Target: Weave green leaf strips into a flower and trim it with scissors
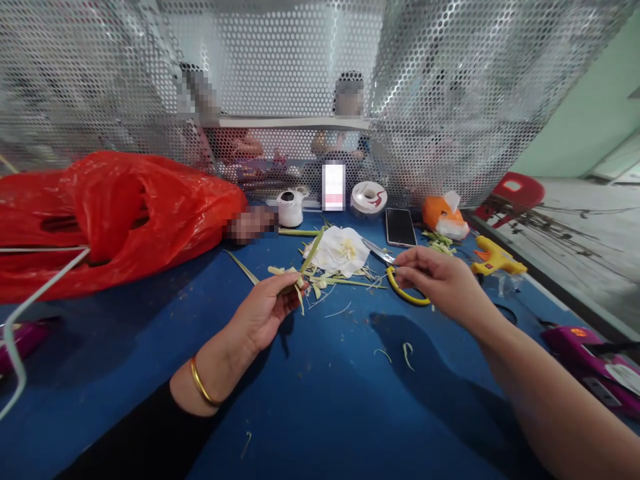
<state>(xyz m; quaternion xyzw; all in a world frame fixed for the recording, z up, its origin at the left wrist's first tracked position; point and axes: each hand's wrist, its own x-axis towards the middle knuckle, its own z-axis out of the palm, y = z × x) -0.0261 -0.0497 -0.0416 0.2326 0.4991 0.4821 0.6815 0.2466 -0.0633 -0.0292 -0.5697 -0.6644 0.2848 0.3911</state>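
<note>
Pinched between the fingers of my left hand is a green plant strip, its upper end slanting up to the right. My right hand is over the yellow-handled scissors, its thumb and fingers close together; whether they grip the handle or something small is hidden. The scissors' blades point up and left toward a white tissue with pale yellow bits on it. Leaf scraps and thin strips lie around the tissue, between my hands.
A red plastic bag fills the left side. Behind the tissue are a white container, a lit screen and a tape roll. On the right are a phone, tissue pack and yellow glue gun. People sit beyond the mesh.
</note>
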